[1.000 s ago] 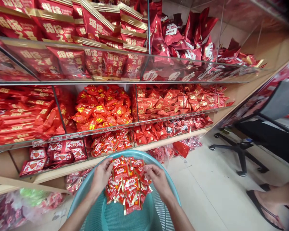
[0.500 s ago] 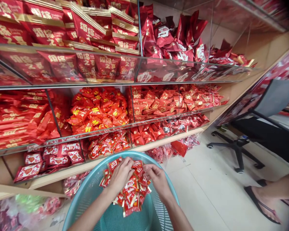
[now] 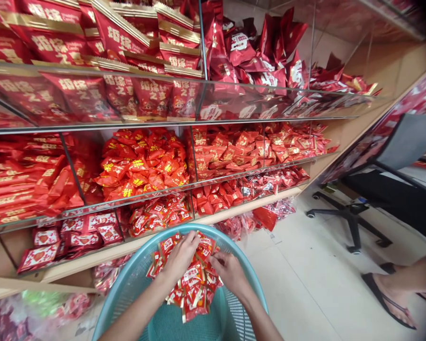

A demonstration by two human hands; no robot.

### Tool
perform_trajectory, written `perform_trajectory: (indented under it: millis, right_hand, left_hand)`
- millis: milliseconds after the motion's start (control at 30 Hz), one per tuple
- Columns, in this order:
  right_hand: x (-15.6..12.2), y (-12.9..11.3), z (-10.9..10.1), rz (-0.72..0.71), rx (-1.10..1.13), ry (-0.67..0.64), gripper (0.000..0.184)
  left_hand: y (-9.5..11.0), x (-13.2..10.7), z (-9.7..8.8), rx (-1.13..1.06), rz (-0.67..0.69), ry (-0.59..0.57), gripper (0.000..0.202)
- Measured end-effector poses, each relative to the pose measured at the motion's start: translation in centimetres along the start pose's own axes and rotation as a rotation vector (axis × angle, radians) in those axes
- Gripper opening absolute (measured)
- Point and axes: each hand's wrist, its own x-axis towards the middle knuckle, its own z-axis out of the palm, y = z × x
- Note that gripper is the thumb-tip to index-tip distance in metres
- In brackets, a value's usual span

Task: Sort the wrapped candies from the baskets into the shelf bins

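A loose heap of small red wrapped candy packets (image 3: pixel 194 284) with white lettering and gold edges lies in a round teal mesh basket (image 3: pixel 122 279). My left hand (image 3: pixel 182 258) reaches over the heap's upper left, its fingers bent down and closed on a packet; their tips are partly hidden. At the heap's right side, my right hand (image 3: pixel 230 271) has its fingers curled in, thumb and forefinger pinching the edge of a packet. Between both hands lies one packet (image 3: pixel 206 243) with its lettering facing up.
Behind the basket, shelves with clear dividers (image 3: pixel 128 122) hold many red candy packets. Plastic bags (image 3: pixel 230 226) lie on the floor under the lowest shelf. At right stand an office chair (image 3: pixel 355 213) and a person's sandalled foot (image 3: pixel 390 296).
My right hand's fingers have drawn in from a looser spread to a closer pinch at the heap. My left hand has shifted only slightly. The view has moved a little.
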Motion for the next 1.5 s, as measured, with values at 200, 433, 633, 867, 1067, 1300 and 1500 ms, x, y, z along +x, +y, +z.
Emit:
perform_trajectory:
  millis: [200,433,633,867,1067,1300,1500]
  right_hand:
    - [-0.2,-0.1,0.1,0.027,-0.016,-0.013,0.033]
    - [-0.3,-0.2,0.0,0.033,0.008,-0.011,0.034]
    - [-0.3,-0.2,0.0,0.026,-0.028,-0.002,0.036]
    - [-0.1,0.3,0.0,0.010,-0.031,-0.010,0.036]
    - [-0.2,-0.3,0.1,0.007,0.072,-0.011,0.040]
    - [-1.1,-4.3,0.0,0.204,0.863,-0.227,0.041]
    - [-1.1,-4.2,-0.1,0.136,0.953,-0.099,0.028]
  left_hand:
    - [-1.7,0.9,-3.6,0.458,0.203,0.020,0.035]
    - [-5.2,4.3,-11.9,0.798,0.080,-0.011,0.051]
    - [-7.6,5.7,-11.7,0.863,0.085,-0.124,0.054]
    - [-7.4,5.4,-12.3,0.853,0.106,-0.080,0.050]
    - [-3.1,2.4,-12.0,0.239,0.048,0.116,0.042]
    - [3.5,-2.0,-3.4,-0.844,-0.242,0.123,0.049]
    - [4.8,-2.7,-0.7,-0.930,-0.201,0.071,0.045]
